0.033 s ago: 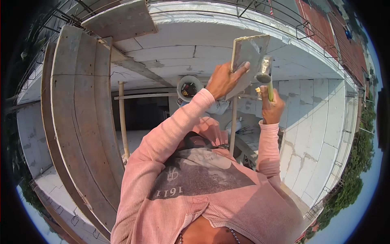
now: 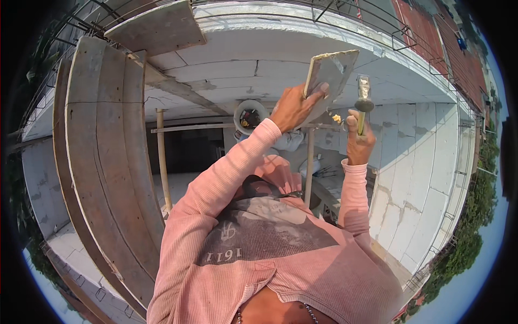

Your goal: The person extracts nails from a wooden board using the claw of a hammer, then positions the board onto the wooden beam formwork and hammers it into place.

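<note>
In my left hand (image 2: 294, 106) is a flat grey board (image 2: 330, 75) with a rough, pale broken edge along its top. My fingers wrap round its near left side, with the thumb across its face. To the right of it, my right hand (image 2: 360, 144) grips a hammer (image 2: 363, 93) by its yellowish handle. The shiny hammer head points up and stands a little apart from the board. Between the board and my right hand a small yellowish chip (image 2: 336, 118) shows, seemingly in the air.
Long wooden planks (image 2: 100, 156) stand on the left, and another board (image 2: 156, 29) lies at the upper left. A bucket (image 2: 237, 114) with tools sits below. Wooden poles (image 2: 161, 162) rise near a pale block wall (image 2: 418, 167). Thin steel rebar (image 2: 377, 24) runs along the far edge.
The hammer head has swung away from the board, to the right and more upright. The yellowish chip has shifted left, away from my right hand. The board has barely moved.
</note>
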{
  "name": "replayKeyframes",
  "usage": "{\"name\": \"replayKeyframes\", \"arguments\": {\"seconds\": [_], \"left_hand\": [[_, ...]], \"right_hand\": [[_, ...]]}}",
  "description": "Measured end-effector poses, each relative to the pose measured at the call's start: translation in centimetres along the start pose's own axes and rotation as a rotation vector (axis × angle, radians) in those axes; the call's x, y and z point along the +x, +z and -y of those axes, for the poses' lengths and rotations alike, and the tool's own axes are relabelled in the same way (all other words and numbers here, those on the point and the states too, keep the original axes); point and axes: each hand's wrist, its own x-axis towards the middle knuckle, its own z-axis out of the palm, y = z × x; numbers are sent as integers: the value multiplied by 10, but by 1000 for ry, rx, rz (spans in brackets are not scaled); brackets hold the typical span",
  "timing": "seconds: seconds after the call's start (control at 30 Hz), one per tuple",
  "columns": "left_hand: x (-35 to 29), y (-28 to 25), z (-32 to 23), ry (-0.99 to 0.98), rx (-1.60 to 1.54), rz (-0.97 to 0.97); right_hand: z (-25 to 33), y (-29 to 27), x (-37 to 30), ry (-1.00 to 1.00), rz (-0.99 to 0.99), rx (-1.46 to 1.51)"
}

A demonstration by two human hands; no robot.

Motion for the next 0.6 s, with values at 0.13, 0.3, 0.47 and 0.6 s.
{"name": "replayKeyframes", "arguments": {"seconds": [0.13,0.3,0.47,0.6], "left_hand": [[-16,-15,30,117,114,106],[-42,-39,66,196,34,-2],[-68,-53,71,-100,-116,-192],[-93,-69,85,-118,-311,-512]], "right_hand": [[-7,-4,-10,368,1,188],[26,3,-4,542,25,504],[35,22,-2,487,138,587],[53,39,-10,557,487,689]]}}
